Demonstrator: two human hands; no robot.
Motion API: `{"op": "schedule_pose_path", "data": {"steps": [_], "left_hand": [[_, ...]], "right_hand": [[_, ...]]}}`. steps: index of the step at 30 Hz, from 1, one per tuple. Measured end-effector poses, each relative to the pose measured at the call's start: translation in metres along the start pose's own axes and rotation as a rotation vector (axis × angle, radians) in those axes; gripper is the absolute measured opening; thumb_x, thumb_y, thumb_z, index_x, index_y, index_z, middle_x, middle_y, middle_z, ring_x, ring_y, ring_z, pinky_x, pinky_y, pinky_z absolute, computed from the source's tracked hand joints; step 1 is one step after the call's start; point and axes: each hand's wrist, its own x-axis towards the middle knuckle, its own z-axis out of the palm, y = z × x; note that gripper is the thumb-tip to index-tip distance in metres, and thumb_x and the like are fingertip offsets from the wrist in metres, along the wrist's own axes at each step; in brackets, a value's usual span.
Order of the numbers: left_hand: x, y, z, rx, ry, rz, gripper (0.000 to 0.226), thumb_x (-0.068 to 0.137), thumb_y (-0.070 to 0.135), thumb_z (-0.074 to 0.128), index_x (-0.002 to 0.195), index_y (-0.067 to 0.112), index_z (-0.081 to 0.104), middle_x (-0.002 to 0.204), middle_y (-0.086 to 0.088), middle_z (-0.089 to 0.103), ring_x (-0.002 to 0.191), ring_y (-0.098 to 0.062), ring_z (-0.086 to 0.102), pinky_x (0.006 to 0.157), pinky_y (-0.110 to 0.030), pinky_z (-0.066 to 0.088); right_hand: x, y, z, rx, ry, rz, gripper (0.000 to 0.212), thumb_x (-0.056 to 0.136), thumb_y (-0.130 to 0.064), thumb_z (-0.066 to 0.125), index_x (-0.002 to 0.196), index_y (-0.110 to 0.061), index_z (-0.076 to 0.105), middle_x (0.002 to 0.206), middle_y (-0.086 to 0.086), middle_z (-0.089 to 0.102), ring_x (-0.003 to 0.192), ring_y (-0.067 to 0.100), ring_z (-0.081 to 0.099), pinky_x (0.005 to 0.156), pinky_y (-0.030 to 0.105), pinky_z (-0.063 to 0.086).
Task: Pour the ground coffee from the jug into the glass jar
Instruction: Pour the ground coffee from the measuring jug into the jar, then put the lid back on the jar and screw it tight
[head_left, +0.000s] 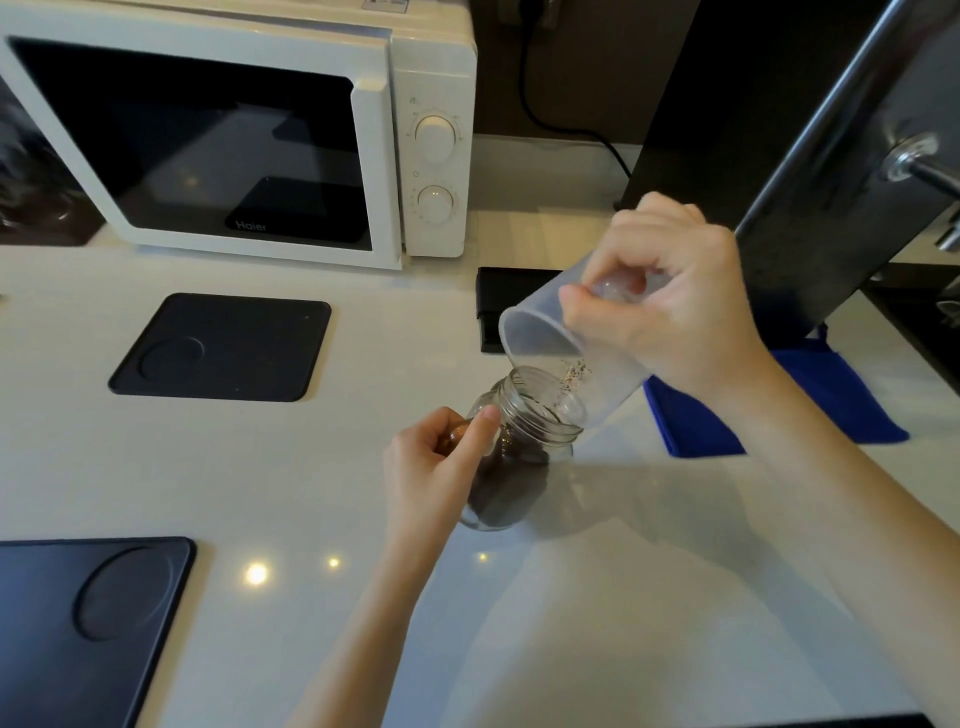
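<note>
A clear glass jar stands on the white counter, tilted a little toward the right, with dark ground coffee filling its lower half. My left hand grips the jar's left side. A translucent plastic jug is tipped steeply down-left, its rim just above the jar's mouth. My right hand holds the jug by its base and side. A few coffee specks cling to the jug's lip over the jar opening. The jug looks almost empty inside.
A white microwave stands at the back left. Two black mats lie on the counter. A blue cloth lies to the right, a small black box behind the jug, and a dark appliance at the back right.
</note>
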Motion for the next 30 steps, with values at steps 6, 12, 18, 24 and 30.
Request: {"op": "schedule_pose_path", "data": {"steps": [6, 12, 18, 24, 30], "left_hand": [[-0.001, -0.006, -0.009, -0.010, -0.003, -0.002, 0.047, 0.075, 0.039, 0.061, 0.049, 0.007, 0.039, 0.037, 0.009, 0.031, 0.041, -0.006, 0.028, 0.043, -0.018, 0.023], [-0.002, -0.019, -0.018, -0.111, 0.064, -0.069, 0.045, 0.077, 0.031, 0.054, 0.044, 0.009, 0.034, 0.042, 0.009, 0.024, 0.045, -0.008, 0.022, 0.047, -0.028, 0.017], [-0.008, -0.027, -0.027, -0.237, 0.127, -0.115, 0.045, 0.071, 0.032, 0.053, 0.034, 0.024, 0.028, 0.036, 0.012, 0.023, 0.042, -0.004, 0.018, 0.046, -0.028, 0.014], [-0.008, -0.027, -0.031, -0.258, 0.131, -0.126, 0.038, 0.064, 0.029, 0.051, 0.037, 0.027, 0.025, 0.039, 0.014, 0.020, 0.043, -0.006, 0.016, 0.045, -0.027, 0.012], [-0.008, -0.028, -0.032, -0.275, 0.130, -0.113, 0.036, 0.061, 0.036, 0.051, 0.034, 0.026, 0.028, 0.037, 0.015, 0.021, 0.041, -0.003, 0.017, 0.041, -0.021, 0.014]], "right_hand": [[-0.021, 0.024, -0.001, 0.422, 0.181, 0.499, 0.019, 0.076, -0.017, 0.064, 0.060, -0.014, 0.055, 0.057, -0.006, 0.051, 0.059, 0.008, 0.049, 0.056, 0.020, 0.043], [-0.076, 0.036, 0.013, 0.624, 0.418, 1.015, 0.009, 0.085, -0.007, 0.056, 0.083, -0.015, 0.061, 0.078, -0.003, 0.055, 0.076, 0.008, 0.054, 0.063, 0.015, 0.044], [-0.126, 0.030, 0.038, 0.722, 0.626, 1.353, 0.023, 0.077, -0.011, 0.057, 0.058, -0.020, 0.049, 0.062, -0.004, 0.044, 0.058, 0.014, 0.040, 0.049, 0.021, 0.038], [-0.145, 0.023, 0.050, 0.874, 0.671, 1.479, 0.017, 0.078, -0.016, 0.056, 0.061, -0.018, 0.052, 0.066, -0.003, 0.047, 0.063, 0.014, 0.044, 0.058, 0.025, 0.038], [-0.151, 0.022, 0.050, 0.766, 0.689, 1.371, 0.029, 0.082, -0.008, 0.054, 0.055, -0.018, 0.050, 0.055, -0.009, 0.048, 0.056, 0.010, 0.043, 0.059, 0.025, 0.036]]}}
